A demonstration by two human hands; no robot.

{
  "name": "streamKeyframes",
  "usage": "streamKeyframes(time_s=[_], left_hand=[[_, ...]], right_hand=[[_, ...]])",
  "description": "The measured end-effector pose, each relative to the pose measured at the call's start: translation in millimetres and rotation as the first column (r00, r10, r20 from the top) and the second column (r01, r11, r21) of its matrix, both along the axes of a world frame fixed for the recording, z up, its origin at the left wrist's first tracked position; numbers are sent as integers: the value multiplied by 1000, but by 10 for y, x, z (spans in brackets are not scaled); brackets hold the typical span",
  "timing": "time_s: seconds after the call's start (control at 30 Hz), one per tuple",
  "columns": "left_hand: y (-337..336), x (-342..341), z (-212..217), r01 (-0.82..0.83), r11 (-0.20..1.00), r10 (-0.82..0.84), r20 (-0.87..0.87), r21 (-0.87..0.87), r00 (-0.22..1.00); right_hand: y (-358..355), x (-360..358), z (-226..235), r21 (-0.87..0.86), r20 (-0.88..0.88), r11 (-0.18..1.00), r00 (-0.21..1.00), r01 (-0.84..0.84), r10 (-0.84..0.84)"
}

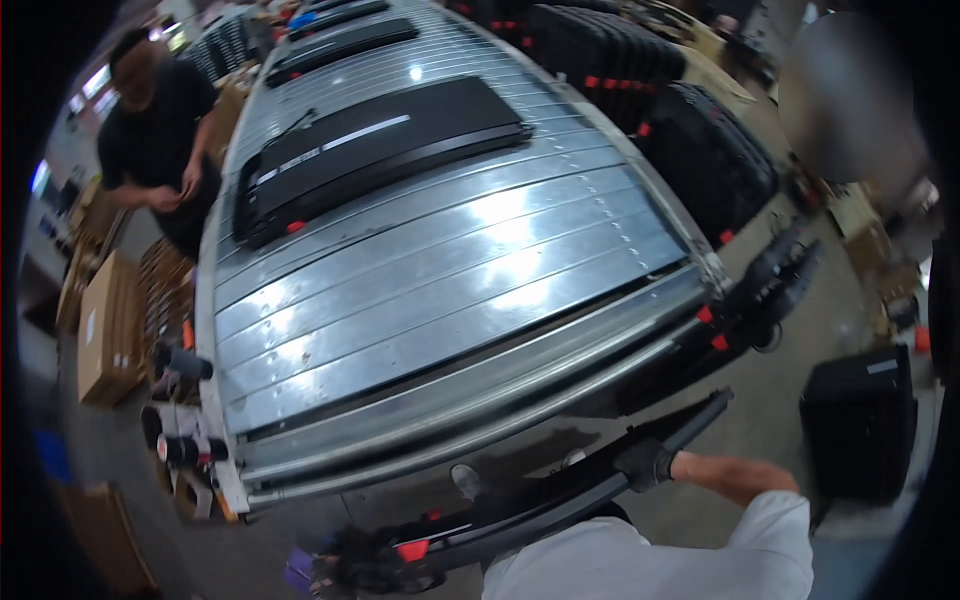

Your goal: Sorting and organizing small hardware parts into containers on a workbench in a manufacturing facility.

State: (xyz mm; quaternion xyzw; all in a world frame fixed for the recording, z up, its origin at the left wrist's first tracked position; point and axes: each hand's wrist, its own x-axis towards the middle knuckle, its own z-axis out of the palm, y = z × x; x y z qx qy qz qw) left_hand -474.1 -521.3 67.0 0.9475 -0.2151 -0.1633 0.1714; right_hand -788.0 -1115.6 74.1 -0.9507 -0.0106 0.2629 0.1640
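A long, flat black unit (545, 515) resembling a compact treadmill is held at my waist, slanting from lower left up to the right. My right hand (645, 465), in a dark glove, is closed around its edge near the right end. I cannot make out my left hand; the unit's left end is a blurred dark jumble with red pieces and a purple patch beside it. Just ahead is the metal slat conveyor (440, 290) with a roller at its near end. On the conveyor lies a similar black unit (390, 140) with a pale stripe and a red piece at one corner.
More black units (345, 45) lie farther along the conveyor. A person (160, 140) in dark clothes stands at its left. Cardboard boxes (110, 330) are stacked below. On the right stand several upright black units (710, 155) with red pieces and a black box-like stack (855, 425).
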Motion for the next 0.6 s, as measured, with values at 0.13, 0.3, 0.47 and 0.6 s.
streamKeyframes(time_s=[0.13,0.3,0.47,0.6], left_hand=[[307,1179,921,96,973,-86,-59,210,995],[-657,2964,1303,461,728,-529,-11,507,848],[-1340,3776,369,-161,985,169,562,-64,809],[-2583,2500,630,344,816,-5,589,-465,808]], right_hand=[[83,1096,1326,6,-6,1000,1000,-10,10],[-583,2458,2003,-149,19,989,1000,21,-19],[-1308,3530,907,-80,643,904,715,421,-276],[-562,3042,336,254,708,930,604,266,-366]])
